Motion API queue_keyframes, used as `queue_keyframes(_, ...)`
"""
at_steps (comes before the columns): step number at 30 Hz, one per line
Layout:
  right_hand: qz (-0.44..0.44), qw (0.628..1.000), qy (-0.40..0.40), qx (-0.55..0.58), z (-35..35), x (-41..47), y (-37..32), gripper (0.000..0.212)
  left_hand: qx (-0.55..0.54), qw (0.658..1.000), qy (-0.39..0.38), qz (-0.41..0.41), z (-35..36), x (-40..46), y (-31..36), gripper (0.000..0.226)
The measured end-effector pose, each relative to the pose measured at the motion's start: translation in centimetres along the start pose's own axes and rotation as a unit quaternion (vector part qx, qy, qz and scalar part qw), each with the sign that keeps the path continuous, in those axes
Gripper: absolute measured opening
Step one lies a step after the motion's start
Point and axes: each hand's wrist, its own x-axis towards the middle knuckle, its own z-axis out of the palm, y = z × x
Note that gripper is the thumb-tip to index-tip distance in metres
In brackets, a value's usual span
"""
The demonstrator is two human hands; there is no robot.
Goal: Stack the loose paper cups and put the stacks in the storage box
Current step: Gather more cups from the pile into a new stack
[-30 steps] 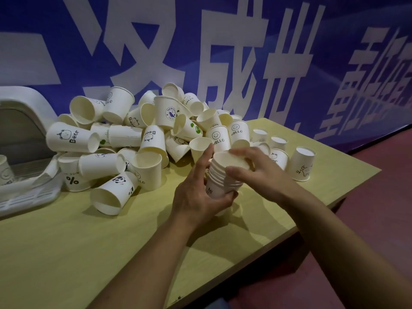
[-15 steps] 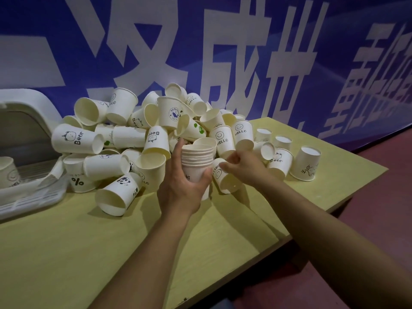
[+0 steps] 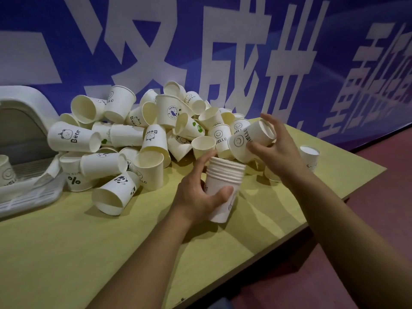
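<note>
The stack of cups [image 3: 224,186] sits in the middle of the yellow surface [image 3: 66,253], mouth up, with many rims showing one inside the next. The left hand [image 3: 198,195] has its grip clamped round the side of the stack, thumb in front and fingers behind. I think it holds the stack this way to keep it steady and open for the next cup.

Just above and to the right, the right hand [image 3: 270,150] pinches one "HELLO" cup [image 3: 250,139] with a smiley face. The cup is tipped on its side, its mouth low and turned toward the stack. It is not in the stack yet. It looks like it must be turned bottom down before it can slide in.

Behind the hands, at the far side, lies a big pile of loose cups [image 3: 124,139], lying all ways. A few more cups [image 3: 308,156] stand upside down at the far right. So most of the job looks left to do.

At the far left is the white storage box [image 3: 24,192], with one cup [image 3: 6,172] in it. The stack is well apart from it. A blue banner [image 3: 200,52] with big white letters hangs behind.
</note>
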Motion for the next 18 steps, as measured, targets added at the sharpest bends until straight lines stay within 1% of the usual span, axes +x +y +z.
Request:
queue_keyframes(2,-0.020,1.000,-0.006,0.006,0.4,-0.6,-0.5,0.070,-0.011,0.999,-0.050,0.003,0.4,-0.2,0.2,0.088)
queue_keyframes(4,-0.026,0.999,-0.024,0.039,1.0,-1.3,-0.8,0.064,-0.018,0.997,-0.073,0.004,0.8,-0.4,0.4,0.092)
queue_keyframes(6,-0.021,0.996,-0.036,0.075,1.7,-2.0,-1.0,0.046,-0.024,0.996,-0.083,-0.001,1.0,-0.5,0.6,0.098)
queue_keyframes(8,0.004,0.993,-0.022,0.115,2.3,-2.8,-1.1,0.019,-0.039,0.995,-0.088,-0.009,1.1,-0.6,0.8,0.103)
queue_keyframes(9,0.014,0.992,-0.003,0.121,2.5,-3.0,-1.0,0.017,-0.041,0.996,-0.084,-0.011,1.1,-0.6,0.9,0.103)
queue_keyframes(10,0.020,0.992,0.015,0.121,2.6,-3.2,-1.1,0.022,-0.041,0.996,-0.077,-0.011,1.1,-0.6,1.0,0.103)
queue_keyframes(12,0.017,0.991,0.019,0.129,2.8,-3.3,-0.9,0.020,-0.049,0.997,-0.055,-0.010,1.1,-0.7,1.1,0.102)
queue_keyframes(13,0.017,0.990,0.002,0.138,2.6,-3.4,-0.9,0.021,-0.054,0.998,-0.043,-0.011,1.1,-0.7,1.0,0.100)
queue_keyframes(15,0.011,0.990,-0.043,0.135,2.4,-3.6,-0.6,0.038,-0.052,0.998,-0.016,-0.012,1.0,-0.6,0.8,0.095)
queue_keyframes(16,0.000,0.991,-0.059,0.117,2.4,-3.9,-0.5,0.041,-0.044,0.999,-0.004,-0.010,1.0,-0.6,0.7,0.094)
queue_keyframes(18,-0.031,0.994,-0.067,0.080,2.6,-4.2,-0.2,0.036,-0.032,0.999,0.013,-0.007,0.9,-0.6,0.6,0.095)
